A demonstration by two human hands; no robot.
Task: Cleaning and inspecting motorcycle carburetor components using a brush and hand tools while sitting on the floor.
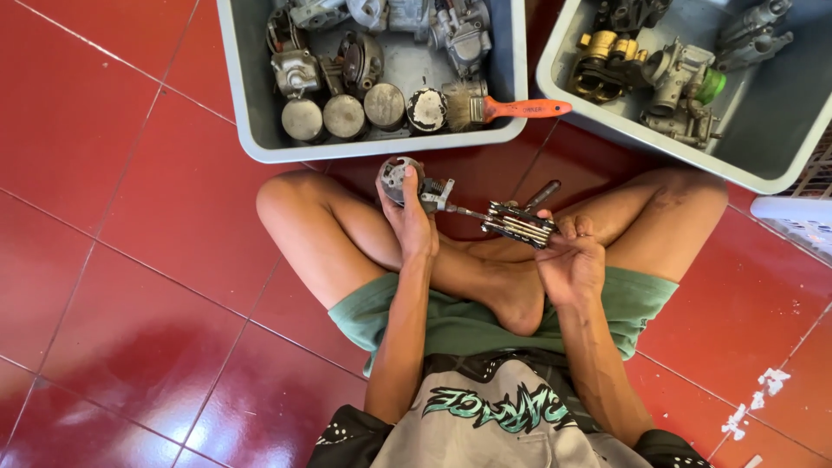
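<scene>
I sit cross-legged on a red tiled floor. My left hand (pixel 411 221) grips a small grey metal engine part (pixel 404 179), a carburettor-like body, above my left knee. My right hand (pixel 569 260) holds a folding multi-key tool (pixel 518 224) with several blades fanned out. One thin bit of the tool reaches left into the side of the metal part. A dark handle piece (pixel 542 193) juts up behind the tool.
A grey plastic tub (pixel 251 121) ahead holds several pistons (pixel 345 115), carburettor bodies and an orange-handled brush (pixel 511 108). A second grey tub (pixel 763 147) at right holds more metal parts, one with a green cap (pixel 711 85). A white basket (pixel 802 221) sits at far right.
</scene>
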